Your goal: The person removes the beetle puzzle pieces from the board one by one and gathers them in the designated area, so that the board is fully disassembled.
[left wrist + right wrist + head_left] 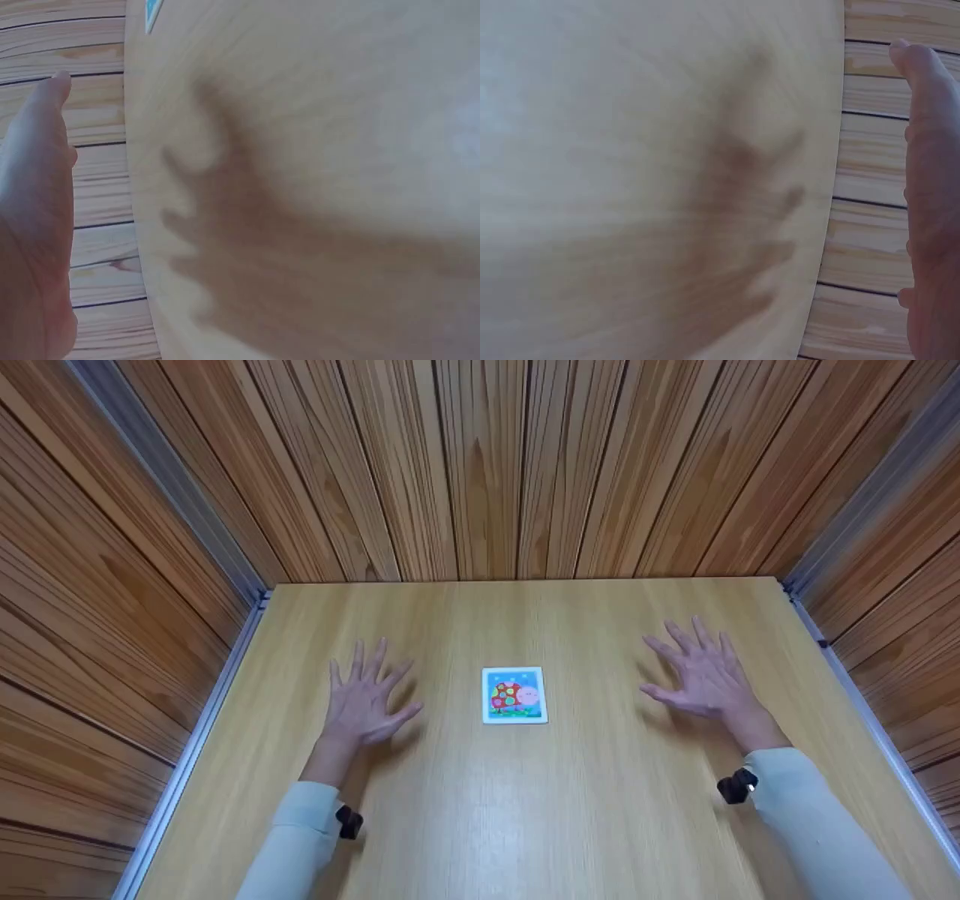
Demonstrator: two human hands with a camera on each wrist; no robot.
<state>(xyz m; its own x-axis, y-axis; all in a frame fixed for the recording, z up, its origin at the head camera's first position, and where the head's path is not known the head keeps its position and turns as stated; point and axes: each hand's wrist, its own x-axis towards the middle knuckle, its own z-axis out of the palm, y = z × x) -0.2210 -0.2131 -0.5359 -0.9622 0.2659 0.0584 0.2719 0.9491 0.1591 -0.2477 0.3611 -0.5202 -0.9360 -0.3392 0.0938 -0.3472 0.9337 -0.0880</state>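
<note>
A small square picture tile (pixel 514 695) with a white border lies flat on the wooden table (pixel 510 795). Its picture has a red spotted shape and a pink one on blue. Left of it, my left hand (pixel 361 697) hovers above the table with fingers spread, holding nothing. My right hand (pixel 701 675) hovers to the right, farther from the tile, its fingers also spread and holding nothing. In the left wrist view the left hand (pixel 34 225) is seen edge-on, with the tile's corner (pixel 152 13) at the top. The right wrist view shows the right hand (pixel 936 195) and its shadow.
Wood-plank walls (pixel 487 472) rise at the back and both sides. Metal rails (pixel 196 742) run along the table's side edges. A small black device (pixel 349 822) sits at the left wrist, and another black device (pixel 737 786) at the right wrist, beside light sleeves.
</note>
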